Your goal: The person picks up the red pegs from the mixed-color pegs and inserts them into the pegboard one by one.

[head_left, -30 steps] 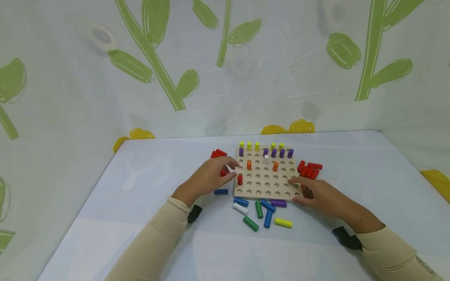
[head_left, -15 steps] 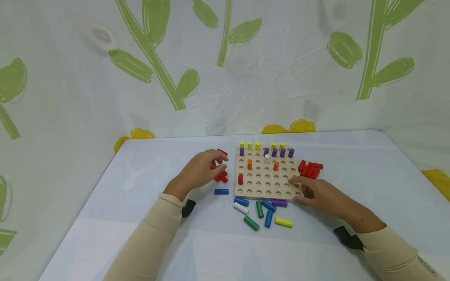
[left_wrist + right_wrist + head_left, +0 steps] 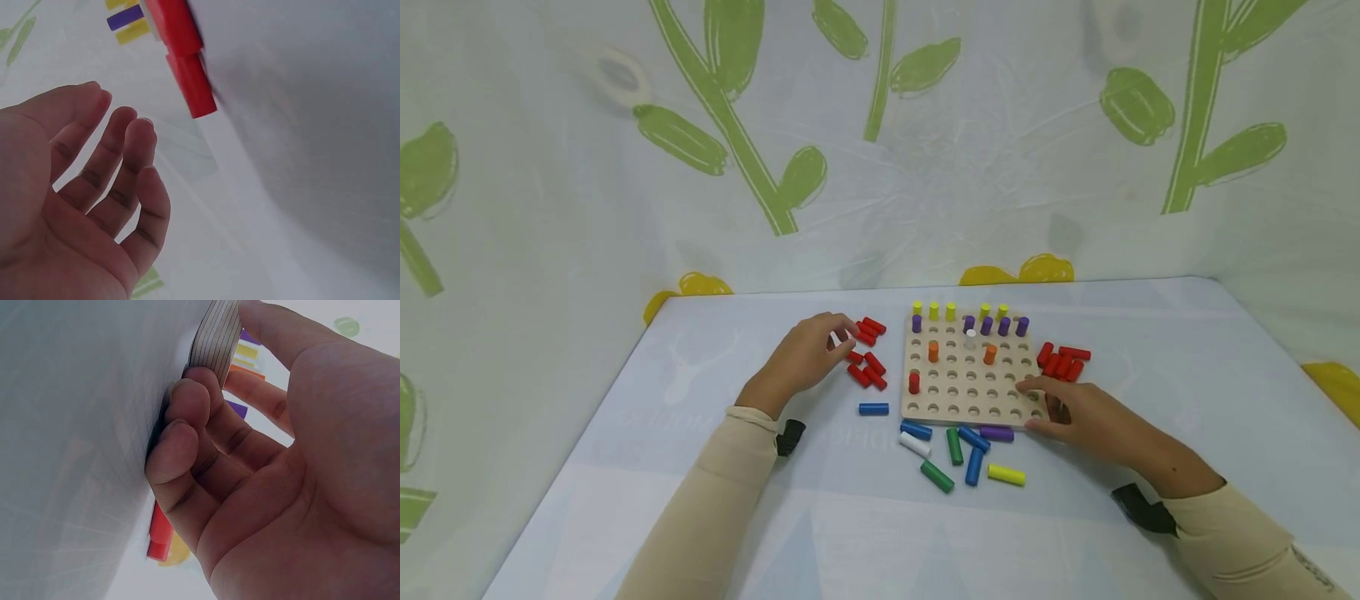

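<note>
A wooden pegboard (image 3: pixel 961 392) lies on the table, with yellow and purple pegs standing in its far rows. On it also stand two orange pegs (image 3: pixel 933 352), a white peg (image 3: pixel 971 338) and a red peg (image 3: pixel 913 383). My left hand (image 3: pixel 805 354) hovers left of the board beside loose red pegs (image 3: pixel 867 377); its palm is bare in the left wrist view, fingers loosely bent. My right hand (image 3: pixel 1093 421) grips the board's near right corner, its forefinger over the top and thumb at the near edge. In the right wrist view, bent fingers meet the layered board edge (image 3: pixel 215 344).
More red pegs (image 3: pixel 1060 364) lie right of the board. In front of it are scattered blue, green, white and purple pegs, plus a yellow peg (image 3: pixel 1006 475). A single blue peg (image 3: pixel 873 409) sits near the board's left side. Behind the table hangs a leaf-patterned cloth (image 3: pixel 925 192).
My left hand has moved left from the board's left edge, past the red pegs, uncovering them. My right hand stays at the board's corner.
</note>
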`<state>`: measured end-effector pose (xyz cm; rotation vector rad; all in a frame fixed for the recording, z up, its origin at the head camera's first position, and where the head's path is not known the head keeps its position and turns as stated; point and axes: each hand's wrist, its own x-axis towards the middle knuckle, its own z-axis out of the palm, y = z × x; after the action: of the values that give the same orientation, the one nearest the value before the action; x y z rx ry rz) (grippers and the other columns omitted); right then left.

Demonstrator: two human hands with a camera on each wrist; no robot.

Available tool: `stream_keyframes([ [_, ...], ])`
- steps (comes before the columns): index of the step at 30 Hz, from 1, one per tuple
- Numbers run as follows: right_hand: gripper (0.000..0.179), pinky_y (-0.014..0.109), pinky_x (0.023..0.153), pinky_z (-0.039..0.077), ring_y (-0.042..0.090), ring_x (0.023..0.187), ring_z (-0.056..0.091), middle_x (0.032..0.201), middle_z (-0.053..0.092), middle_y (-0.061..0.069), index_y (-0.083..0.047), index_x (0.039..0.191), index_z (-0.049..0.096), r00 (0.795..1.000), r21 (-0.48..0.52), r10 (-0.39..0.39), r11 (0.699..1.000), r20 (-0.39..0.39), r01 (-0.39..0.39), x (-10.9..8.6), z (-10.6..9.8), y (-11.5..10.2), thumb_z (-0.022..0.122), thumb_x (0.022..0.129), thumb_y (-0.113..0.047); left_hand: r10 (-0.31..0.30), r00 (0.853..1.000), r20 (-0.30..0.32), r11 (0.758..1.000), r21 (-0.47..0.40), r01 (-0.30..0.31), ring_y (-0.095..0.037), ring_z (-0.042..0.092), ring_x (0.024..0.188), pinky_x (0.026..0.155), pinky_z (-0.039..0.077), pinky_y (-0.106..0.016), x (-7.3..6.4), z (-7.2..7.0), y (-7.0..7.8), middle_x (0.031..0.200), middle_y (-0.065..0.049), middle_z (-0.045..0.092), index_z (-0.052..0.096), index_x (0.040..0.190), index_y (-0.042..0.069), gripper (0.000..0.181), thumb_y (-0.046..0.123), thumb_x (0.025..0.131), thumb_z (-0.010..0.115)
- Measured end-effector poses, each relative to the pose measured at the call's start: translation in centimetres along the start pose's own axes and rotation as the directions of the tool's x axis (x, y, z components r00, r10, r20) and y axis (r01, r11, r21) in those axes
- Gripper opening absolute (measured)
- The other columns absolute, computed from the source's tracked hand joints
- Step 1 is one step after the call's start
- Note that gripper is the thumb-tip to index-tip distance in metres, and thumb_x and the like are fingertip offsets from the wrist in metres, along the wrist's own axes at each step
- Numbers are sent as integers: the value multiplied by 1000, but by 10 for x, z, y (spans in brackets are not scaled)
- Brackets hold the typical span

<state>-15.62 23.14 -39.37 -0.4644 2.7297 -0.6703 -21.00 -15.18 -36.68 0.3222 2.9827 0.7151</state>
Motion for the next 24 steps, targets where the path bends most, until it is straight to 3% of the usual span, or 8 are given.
stream_keyframes([
  [8, 63, 22, 55, 39, 14, 74, 49, 75, 50, 0, -18, 141, 56, 1000, -7, 2, 1000, 3, -2, 0, 1, 2, 78, 86, -39, 33, 999, 8, 998, 56, -34, -21, 62, 92, 78, 56, -34, 3, 5, -13, 109, -4, 66, 72, 116, 19, 21, 18, 95, 68],
  [24, 64, 22, 54, 38, 14, 74, 48, 75, 49, 1, -17, 142, 55, 1000, -7, 5, 1000, 1, -5, 0, 0, 0, 78, 86, -38, -9, 998, 66, 993, 122, 1, -25, 63, 105, 90, 57, -41, 5, 8, -18, 120, -7, 67, 75, 115, 19, 22, 18, 94, 71],
])
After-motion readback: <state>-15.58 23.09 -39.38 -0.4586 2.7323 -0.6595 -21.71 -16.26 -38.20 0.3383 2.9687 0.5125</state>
